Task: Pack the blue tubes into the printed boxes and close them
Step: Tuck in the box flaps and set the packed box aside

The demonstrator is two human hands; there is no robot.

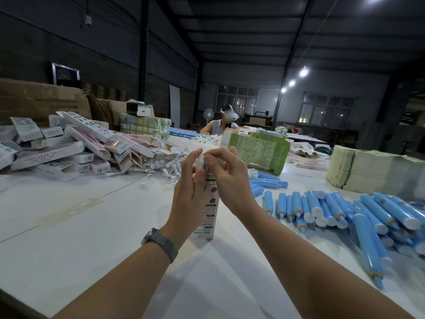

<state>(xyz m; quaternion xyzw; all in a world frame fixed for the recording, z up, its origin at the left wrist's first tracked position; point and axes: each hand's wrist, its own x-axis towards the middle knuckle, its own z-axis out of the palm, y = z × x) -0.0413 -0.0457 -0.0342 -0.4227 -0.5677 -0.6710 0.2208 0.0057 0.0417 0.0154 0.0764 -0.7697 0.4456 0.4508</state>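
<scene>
Far left on the white table (69,226): heap of printed white cardboard boxes (69,148), light, thin, likely crush easily. Centre: tall narrow printed box (210,212) stands upright on its base; best gripped mid-body on the stiff edges. Left hand (190,187) steadies its upper side, fingers mostly straight, tips at the top flap. Right hand (227,173) pinches that flap, fingers curled. Right: loose pile of smooth blue plastic tubes (333,210), white ends, orange collars, probably slippery and prone to rolling.
</scene>
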